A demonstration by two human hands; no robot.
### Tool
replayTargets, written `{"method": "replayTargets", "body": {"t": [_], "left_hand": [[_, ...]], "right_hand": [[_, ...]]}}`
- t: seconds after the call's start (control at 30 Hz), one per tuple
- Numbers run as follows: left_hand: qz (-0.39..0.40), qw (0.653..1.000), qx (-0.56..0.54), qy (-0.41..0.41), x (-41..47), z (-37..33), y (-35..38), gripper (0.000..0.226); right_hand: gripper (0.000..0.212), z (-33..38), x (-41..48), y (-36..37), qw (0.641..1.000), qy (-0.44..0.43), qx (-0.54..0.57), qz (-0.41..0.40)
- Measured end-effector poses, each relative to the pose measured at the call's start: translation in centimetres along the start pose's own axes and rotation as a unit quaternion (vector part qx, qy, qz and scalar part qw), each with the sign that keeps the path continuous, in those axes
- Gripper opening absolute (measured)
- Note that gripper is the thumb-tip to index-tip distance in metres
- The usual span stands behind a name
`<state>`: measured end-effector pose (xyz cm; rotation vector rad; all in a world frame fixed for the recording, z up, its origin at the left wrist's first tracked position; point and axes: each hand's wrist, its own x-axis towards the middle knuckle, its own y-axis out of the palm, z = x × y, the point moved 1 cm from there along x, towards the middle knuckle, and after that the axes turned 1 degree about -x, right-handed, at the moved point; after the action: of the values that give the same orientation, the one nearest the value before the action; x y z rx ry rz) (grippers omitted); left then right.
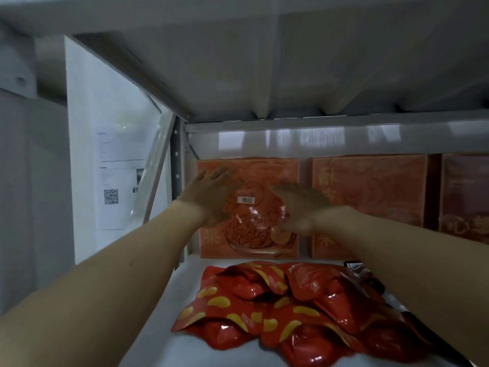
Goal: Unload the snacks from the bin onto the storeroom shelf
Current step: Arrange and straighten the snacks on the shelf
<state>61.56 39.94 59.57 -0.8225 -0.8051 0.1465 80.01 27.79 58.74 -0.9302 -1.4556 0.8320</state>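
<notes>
An orange snack bag [251,221] with a small white label stands upright at the back left of the white shelf [182,308]. My left hand [209,194] lies flat against the bag's upper left, fingers straight. My right hand [299,205] presses on its right side with the fingers stretched toward the label; it is blurred. A pile of shiny red bags with yellow marks [277,308] lies on the shelf in front, between my forearms. The bin is out of view.
Two more upright bags stand along the back: an orange one [370,205] and a darker red one [465,197]. The underside of the upper shelf [264,75] hangs low overhead. A metal post [176,165] and a sheet with a QR code [111,196] are at left.
</notes>
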Motion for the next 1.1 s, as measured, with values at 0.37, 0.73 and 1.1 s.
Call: {"method": "replayTargets", "body": {"t": [0.37,0.73,1.1], "left_hand": [[0.103,0.993,-0.031,-0.040,-4.2,-2.7,-4.5,0.071],[0.233,0.894,-0.353,-0.148,-8.3,-7.9,-3.6,0.089],[0.055,0.734,-0.609,-0.295,-10.8,-9.8,-2.4,0.097]], "right_hand": [[0.065,2.1,-3.5,-1.5,0.992,0.056,0.097,0.051],[0.060,1.9,-6.4,-0.1,0.988,0.066,0.131,0.037],[0.059,1.7,-9.7,-1.7,0.984,0.104,0.140,-0.035]]}}
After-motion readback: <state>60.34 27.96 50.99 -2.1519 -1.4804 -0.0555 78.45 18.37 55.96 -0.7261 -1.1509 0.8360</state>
